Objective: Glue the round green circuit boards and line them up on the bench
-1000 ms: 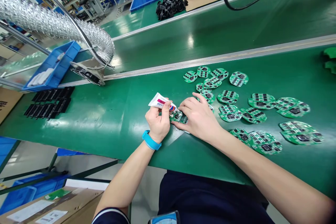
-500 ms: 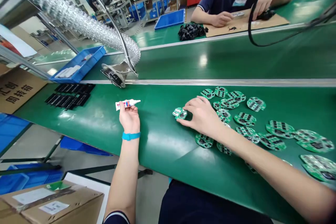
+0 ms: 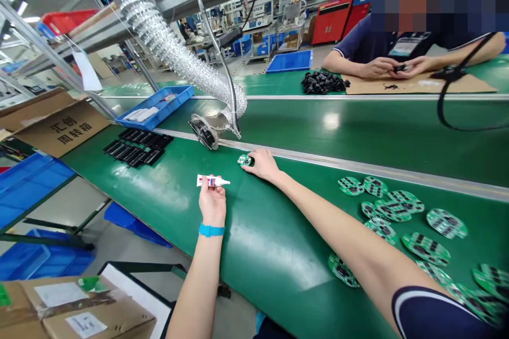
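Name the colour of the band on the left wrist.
The wristband is bright blue, showing best in the head view.

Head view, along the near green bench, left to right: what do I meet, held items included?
Open cardboard box → rows of black parts → white tube in the left hand → small green circuit board in the right hand's grip → spread-out circuit boards.

Circuit boards [image 3: 425, 249] on R of bench [image 3: 278, 233], black parts [image 3: 139, 147] on L, tray [image 3: 157, 107] behind them, fan [image 3: 204, 131] btwn, box [image 3: 59, 124] far L
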Motion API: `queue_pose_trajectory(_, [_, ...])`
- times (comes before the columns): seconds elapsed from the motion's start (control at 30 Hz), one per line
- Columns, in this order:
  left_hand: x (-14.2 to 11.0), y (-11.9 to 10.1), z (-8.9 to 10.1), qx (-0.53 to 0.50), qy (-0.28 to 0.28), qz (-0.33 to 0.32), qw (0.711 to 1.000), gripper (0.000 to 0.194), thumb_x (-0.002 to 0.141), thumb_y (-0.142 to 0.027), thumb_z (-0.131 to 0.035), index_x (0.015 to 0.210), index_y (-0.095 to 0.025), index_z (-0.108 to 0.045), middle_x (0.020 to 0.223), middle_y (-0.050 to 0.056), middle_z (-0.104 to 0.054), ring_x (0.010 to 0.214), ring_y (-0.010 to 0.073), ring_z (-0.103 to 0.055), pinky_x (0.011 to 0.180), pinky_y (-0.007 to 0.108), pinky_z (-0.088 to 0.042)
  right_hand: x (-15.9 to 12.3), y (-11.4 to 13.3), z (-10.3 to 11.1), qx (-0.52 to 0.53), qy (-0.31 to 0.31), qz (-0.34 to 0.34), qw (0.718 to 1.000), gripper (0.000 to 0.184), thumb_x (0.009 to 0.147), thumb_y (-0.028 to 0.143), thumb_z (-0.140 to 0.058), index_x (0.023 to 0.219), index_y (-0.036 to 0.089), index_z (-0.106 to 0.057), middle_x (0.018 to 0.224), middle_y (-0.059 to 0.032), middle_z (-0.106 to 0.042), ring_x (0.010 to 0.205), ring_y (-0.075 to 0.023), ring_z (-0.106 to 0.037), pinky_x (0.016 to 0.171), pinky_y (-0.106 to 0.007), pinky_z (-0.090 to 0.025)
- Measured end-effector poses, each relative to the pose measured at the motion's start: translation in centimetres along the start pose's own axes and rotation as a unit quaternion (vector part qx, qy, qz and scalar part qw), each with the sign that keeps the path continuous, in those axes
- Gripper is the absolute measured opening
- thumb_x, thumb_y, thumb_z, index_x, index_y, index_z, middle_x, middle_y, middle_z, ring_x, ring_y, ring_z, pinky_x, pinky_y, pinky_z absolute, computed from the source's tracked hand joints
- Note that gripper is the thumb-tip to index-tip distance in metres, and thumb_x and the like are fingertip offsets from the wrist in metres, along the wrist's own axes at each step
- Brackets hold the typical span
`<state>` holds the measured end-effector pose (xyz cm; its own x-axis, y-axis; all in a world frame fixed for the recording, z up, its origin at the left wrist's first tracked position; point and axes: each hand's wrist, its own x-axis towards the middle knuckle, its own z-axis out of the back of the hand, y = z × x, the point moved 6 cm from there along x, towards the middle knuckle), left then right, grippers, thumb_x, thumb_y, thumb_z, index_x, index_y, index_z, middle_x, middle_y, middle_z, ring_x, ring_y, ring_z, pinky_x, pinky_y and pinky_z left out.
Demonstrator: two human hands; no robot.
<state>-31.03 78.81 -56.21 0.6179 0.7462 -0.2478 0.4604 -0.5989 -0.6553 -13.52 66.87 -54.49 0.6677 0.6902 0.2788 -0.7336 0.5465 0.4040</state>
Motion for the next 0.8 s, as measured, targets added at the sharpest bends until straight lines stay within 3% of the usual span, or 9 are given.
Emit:
queue_pose_trajectory(0.37, [-0.3,-0.2,0.0,-0.003,-0.033,0.013,0.999,0.023,0.101,-0.029,-0.051,0.085,-0.015,-0.060,0.073,0.003,-0.066,0.045,0.0044,-0.049,0.042,0.014,-0.037,0.9,0.2,-1.0,-0.008,0.014,0.018,1.000,0.050,0.086,0.047,-0.066,0.121,0.011,-0.065,0.123,-0.0176,-0.061,0.117,-0.0325,-0.050,0.103,-0.045,-0.034])
queue_pose_trajectory(0.53, [-0.3,-0.1,-0.2,0.007,-0.020,0.023,1.000,0.023,0.100,-0.029,-0.051,0.085,-0.014,-0.059,0.072,0.004,-0.066,0.044,0.0046,-0.049,0.042,0.014,-0.036,0.9,1.0,-0.4,-0.009,0.020,0.015,1.000,0.066,0.084,0.053,-0.070,0.131,0.009,-0.057,0.125,-0.0202,-0.061,0.120,-0.0340,-0.050,0.102,-0.045,-0.035])
queue_pose_trajectory(0.67, [-0.4,-0.1,-0.2,0.010,-0.024,0.021,0.999,0.024,0.102,-0.027,-0.048,0.085,-0.014,-0.059,0.071,0.003,-0.066,0.046,0.0051,-0.051,0.043,0.014,-0.036,-0.8,0.3,3.6,-0.026,0.019,0.027,0.999,0.077,0.081,0.060,-0.072,0.135,0.010,-0.053,0.129,-0.0200,-0.060,0.121,-0.0321,-0.053,0.102,-0.042,-0.038])
queue_pose_trajectory(0.8, [-0.8,0.6,-0.7,0.017,-0.012,0.044,0.999,0.030,0.104,-0.029,-0.042,0.086,-0.013,-0.060,0.072,0.004,-0.067,0.045,0.0054,-0.050,0.042,0.014,-0.037,-7.2,-5.0,10.3,-0.100,0.049,0.006,0.994,0.057,0.085,0.052,-0.072,0.125,0.013,-0.063,0.117,-0.0174,-0.066,0.113,-0.0311,-0.060,0.095,-0.043,-0.044])
